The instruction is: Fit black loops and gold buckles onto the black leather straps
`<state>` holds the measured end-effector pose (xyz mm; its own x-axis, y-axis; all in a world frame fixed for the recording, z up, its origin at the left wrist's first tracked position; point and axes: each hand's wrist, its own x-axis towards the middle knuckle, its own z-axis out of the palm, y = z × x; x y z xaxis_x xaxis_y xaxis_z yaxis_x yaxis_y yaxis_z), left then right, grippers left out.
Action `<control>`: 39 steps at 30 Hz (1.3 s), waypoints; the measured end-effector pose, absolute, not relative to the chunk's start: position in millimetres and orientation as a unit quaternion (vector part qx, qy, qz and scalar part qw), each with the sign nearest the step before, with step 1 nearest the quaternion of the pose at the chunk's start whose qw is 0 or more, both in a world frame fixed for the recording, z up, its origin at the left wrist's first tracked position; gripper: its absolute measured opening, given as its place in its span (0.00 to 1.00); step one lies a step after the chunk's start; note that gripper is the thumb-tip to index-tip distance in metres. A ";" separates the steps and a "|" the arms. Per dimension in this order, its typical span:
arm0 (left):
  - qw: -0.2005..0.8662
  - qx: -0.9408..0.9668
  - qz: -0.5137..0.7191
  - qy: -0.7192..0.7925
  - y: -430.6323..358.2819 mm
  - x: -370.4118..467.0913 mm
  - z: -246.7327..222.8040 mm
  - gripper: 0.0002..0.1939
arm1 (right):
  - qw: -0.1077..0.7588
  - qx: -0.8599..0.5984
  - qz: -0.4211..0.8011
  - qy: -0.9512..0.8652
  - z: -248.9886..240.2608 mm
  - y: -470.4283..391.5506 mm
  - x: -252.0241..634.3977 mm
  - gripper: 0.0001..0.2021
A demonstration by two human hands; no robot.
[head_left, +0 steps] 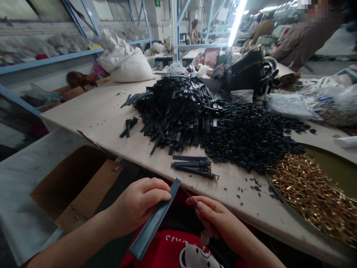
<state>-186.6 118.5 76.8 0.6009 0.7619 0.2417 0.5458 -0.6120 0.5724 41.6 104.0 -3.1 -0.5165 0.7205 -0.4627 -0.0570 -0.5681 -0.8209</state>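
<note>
My left hand is closed around a flat dark strap, which slants over my lap with its narrow end toward the table. A small slit or mark shows on the strap's face. To its right, my right hand pinches a thin, dark, pointed tool; its exact kind is unclear. The tool's tip is near the strap's upper end, and I cannot tell if they touch. Just beyond both hands, several straps with gold-coloured metal ends lie side by side at the table edge.
A big heap of black strap pieces covers the table centre. Beside it are piled small black loops and a tray of gold-coloured metal parts. An open cardboard box stands lower left. Other people work behind.
</note>
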 end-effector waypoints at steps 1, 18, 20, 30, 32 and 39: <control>0.221 0.867 0.232 0.381 117.7 -186.0 75.7 0.09 | 0.251 -0.433 0.758 -0.419 -3.8 104.5 41.1 0.22; 0.298 0.811 0.320 0.388 104.1 -184.1 67.7 0.07 | 0.294 -0.426 0.528 -0.673 -12.2 99.9 42.5 0.14; 0.302 0.807 0.319 0.394 101.3 -185.3 68.6 0.06 | 0.298 -0.423 0.531 -0.671 -12.7 97.5 43.5 0.14; 0.379 0.780 0.294 0.402 95.0 -192.9 75.0 0.05 | 0.298 -0.415 0.526 -0.680 -6.9 83.9 48.0 0.12; 0.435 0.736 0.280 0.438 97.9 -209.8 76.1 0.04 | 0.312 -0.431 0.519 -0.669 -4.5 80.3 56.7 0.13; 0.483 0.694 0.177 0.504 103.0 -216.2 7.5 0.10 | 0.294 -0.455 0.544 -0.641 -17.8 67.5 65.7 0.14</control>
